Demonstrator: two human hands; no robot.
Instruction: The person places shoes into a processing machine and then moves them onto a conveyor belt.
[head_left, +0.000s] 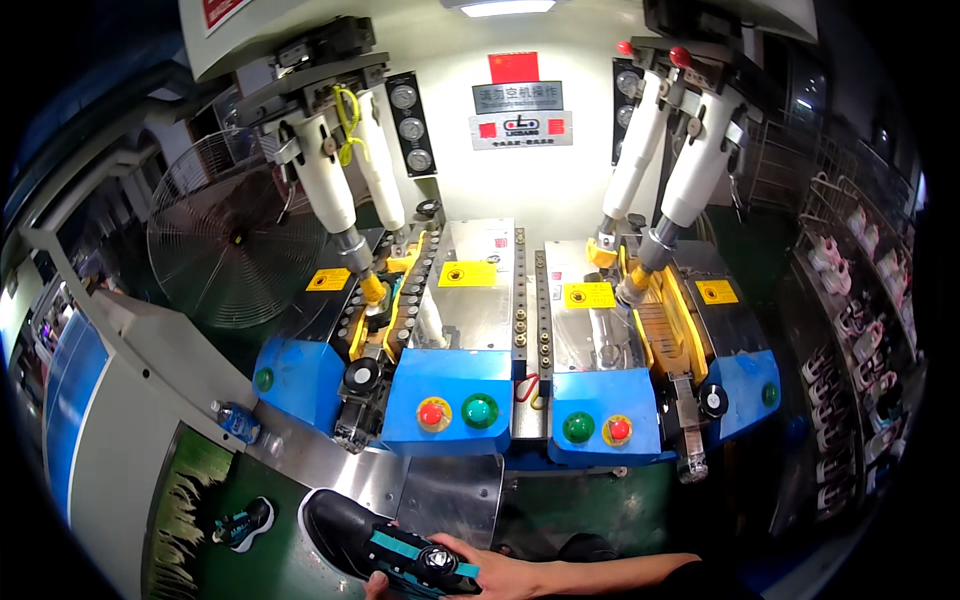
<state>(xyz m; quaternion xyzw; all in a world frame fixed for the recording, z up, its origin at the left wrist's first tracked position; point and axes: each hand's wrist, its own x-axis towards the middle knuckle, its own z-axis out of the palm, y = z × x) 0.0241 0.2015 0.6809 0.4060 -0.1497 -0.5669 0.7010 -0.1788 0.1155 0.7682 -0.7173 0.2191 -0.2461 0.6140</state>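
Observation:
A black sneaker [345, 525] with teal straps, a round dial on its top and a white sole edge is held at the bottom of the view, toe pointing up and left. My right hand [500, 575] comes in from the lower right, its fingers closed around the sneaker's ankle end beside the dial. Of my left hand [376, 585] only the thumb shows, pressed on the near side of the sneaker; its other fingers are hidden. On a green surface to the left rests another dark sneaker [245, 525] with teal parts.
Ahead stands a shoe-pressing machine with blue fronts [445, 410], red and green buttons, and two stations under white cylinders [318, 175]. Yellow pads [683, 320] line the right station. A wire fan [238, 238] and plastic bottle [236, 422] are left; a shoe rack [835, 330] stands right.

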